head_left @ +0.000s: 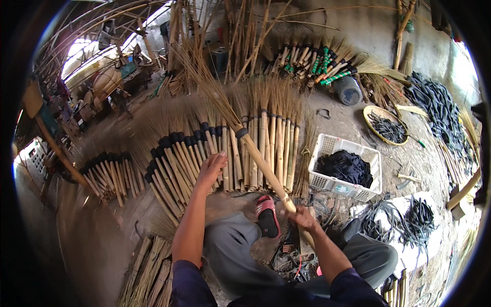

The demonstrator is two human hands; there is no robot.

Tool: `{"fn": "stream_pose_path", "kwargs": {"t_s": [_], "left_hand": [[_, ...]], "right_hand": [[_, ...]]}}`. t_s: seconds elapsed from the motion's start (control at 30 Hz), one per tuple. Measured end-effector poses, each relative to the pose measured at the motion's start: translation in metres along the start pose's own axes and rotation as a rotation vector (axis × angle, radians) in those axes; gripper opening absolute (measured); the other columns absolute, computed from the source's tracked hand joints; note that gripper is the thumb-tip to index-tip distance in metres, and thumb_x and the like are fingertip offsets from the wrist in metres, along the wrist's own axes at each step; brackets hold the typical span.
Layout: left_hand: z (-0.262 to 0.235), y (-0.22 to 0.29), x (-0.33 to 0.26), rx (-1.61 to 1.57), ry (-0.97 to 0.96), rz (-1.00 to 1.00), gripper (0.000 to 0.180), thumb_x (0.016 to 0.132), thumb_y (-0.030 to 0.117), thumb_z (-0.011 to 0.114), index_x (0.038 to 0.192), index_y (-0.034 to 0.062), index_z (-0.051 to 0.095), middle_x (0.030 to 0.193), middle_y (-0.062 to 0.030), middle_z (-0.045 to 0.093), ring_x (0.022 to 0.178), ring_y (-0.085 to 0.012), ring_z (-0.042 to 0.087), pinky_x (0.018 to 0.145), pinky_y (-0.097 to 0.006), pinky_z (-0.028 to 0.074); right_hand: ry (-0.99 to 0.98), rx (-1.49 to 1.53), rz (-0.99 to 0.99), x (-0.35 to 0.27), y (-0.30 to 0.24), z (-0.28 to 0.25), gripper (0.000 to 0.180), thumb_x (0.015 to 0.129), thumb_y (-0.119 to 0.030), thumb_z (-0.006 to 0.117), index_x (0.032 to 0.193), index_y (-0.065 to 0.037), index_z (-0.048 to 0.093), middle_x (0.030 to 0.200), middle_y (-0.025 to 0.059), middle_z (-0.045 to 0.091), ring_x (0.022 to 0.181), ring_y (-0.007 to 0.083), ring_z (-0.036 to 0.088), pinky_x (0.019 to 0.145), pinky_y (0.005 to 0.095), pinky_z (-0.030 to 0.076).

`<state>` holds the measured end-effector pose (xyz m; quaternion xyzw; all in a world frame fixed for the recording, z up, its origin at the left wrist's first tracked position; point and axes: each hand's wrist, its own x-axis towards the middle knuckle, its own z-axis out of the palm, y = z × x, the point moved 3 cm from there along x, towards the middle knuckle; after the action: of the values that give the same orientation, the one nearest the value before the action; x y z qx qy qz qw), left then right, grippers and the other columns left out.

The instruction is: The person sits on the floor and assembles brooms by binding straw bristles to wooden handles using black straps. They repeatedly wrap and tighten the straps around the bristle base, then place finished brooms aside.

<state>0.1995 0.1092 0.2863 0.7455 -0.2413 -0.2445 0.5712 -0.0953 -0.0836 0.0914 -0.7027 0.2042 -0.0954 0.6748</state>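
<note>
The right hand (304, 219) clamps the smooth bamboo handle of a broom (256, 156) slanting through the centre, wispy bristles toward upper centre. The left hand (212, 169), fingers bent, is near the broom row (176, 158); I cannot tell whether it grips anything. Right of centre, rough floor (335, 120) shows above a perforated crate (323, 182).

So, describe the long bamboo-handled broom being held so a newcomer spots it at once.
Find the long row of brown-bristled brooms with tan bamboo handles at picture centre. Over it slants a long, tan bamboo-handled broom with one dark band, bristles toward upper left. Unlike its neighbours, it crosses the others diagonally, gripped in the person's right hand.
</note>
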Motion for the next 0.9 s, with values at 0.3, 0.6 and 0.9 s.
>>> {"fn": "stream_pose_path", "kwargs": {"t_s": [0.3,0.6,0.9], "left_hand": [[0.047,0.019,0.036,-0.761,-0.212,0.108,0.053,0.078,0.048,0.086,0.103,0.0056,0.067,0.088,-0.0146,0.072,0.075,-0.0253,0.073,0.074,-0.046,0.064],[0.083,-0.006,0.043,-0.67,-0.045,0.108,0.036,0.091,0.036,0.078,0.089,0.0062,0.058,0.073,-0.0103,0.062,0.06,-0.0219,0.064,0.056,-0.044,0.057],[0.066,-0.019,0.039,-0.545,0.277,0.075,0.029,0.096,0.017,0.072,0.105,-0.0044,0.054,0.073,-0.0113,0.061,0.061,-0.0223,0.063,0.057,-0.041,0.056]], "right_hand": [[-0.345,0.297,0.221,-0.046,0.02,0.061,0.029,0.092,-0.015,0.077,0.118,-0.004,0.073,0.099,-0.0008,0.075,0.082,0.0085,0.066,0.068,0.026,0.051],[0.112,0.002,0.289,-0.047,0.064,0.071,0.027,0.09,-0.028,0.081,0.094,-0.002,0.074,0.079,-0.0023,0.067,0.072,0.0077,0.059,0.063,0.0293,0.047],[0.405,-0.614,0.254,-0.044,0.046,0.067,0.042,0.088,-0.053,0.068,0.104,-0.014,0.072,0.092,0.0197,0.074,0.088,0.0415,0.071,0.076,0.0523,0.055]]}}
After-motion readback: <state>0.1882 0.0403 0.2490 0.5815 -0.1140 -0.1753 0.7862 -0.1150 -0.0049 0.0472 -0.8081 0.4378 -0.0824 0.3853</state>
